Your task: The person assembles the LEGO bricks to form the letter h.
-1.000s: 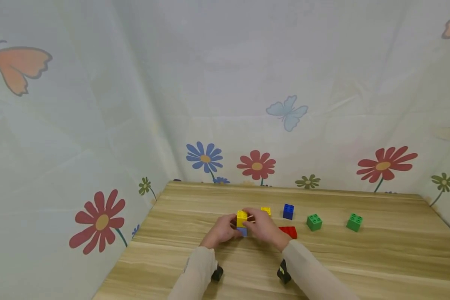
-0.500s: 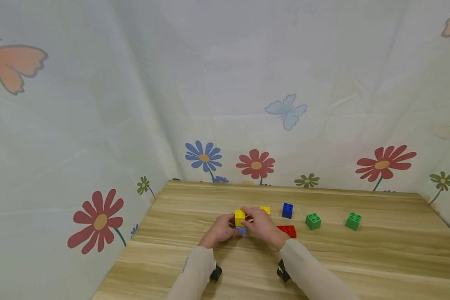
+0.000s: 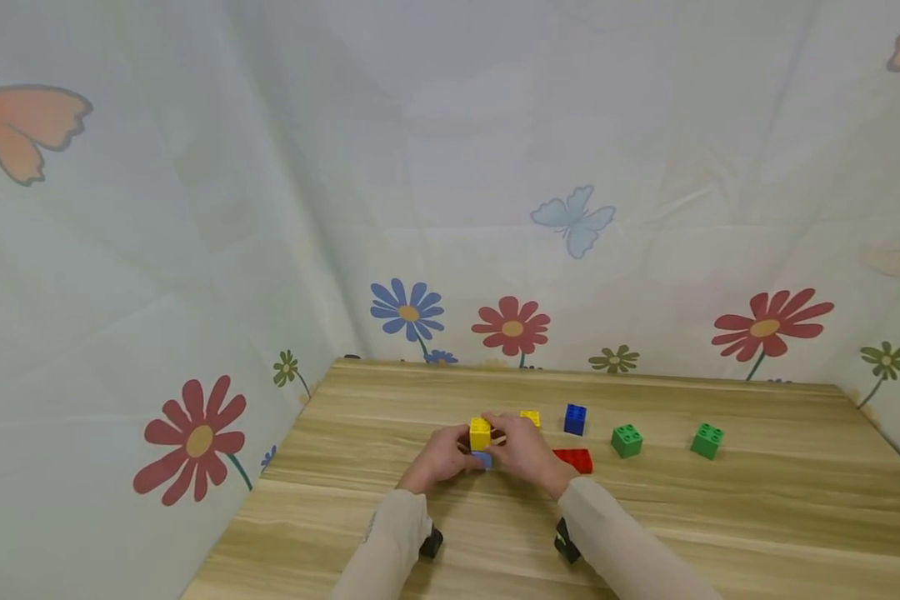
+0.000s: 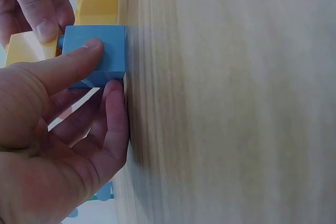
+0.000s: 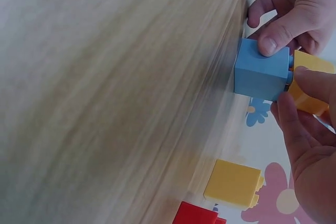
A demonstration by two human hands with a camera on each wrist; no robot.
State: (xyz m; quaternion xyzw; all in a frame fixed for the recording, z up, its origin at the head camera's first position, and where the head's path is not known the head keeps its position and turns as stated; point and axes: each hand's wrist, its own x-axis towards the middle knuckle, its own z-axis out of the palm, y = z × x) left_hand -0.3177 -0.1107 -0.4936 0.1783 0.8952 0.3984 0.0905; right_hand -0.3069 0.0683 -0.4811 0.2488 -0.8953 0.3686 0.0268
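Observation:
My left hand (image 3: 444, 456) holds a light blue toy building brick (image 4: 113, 53) low at the table, thumb on its near face and fingers behind. My right hand (image 3: 527, 452) pinches a yellow brick (image 3: 480, 434) directly above it. In the right wrist view, studs of the light blue brick (image 5: 257, 80) show in a narrow gap below the yellow brick (image 5: 304, 99). The yellow brick looks slightly tilted there. Both hands meet around this pair at the middle of the table, partly hiding the bricks' sides.
Right of my hands lie a red brick (image 3: 574, 461), another yellow brick (image 3: 530, 418) partly behind my right hand, a dark blue brick (image 3: 575, 419), a green brick (image 3: 627, 441) and a second green brick (image 3: 708, 441). A flower-printed cloth (image 3: 450, 150) borders the wooden table (image 3: 757, 517).

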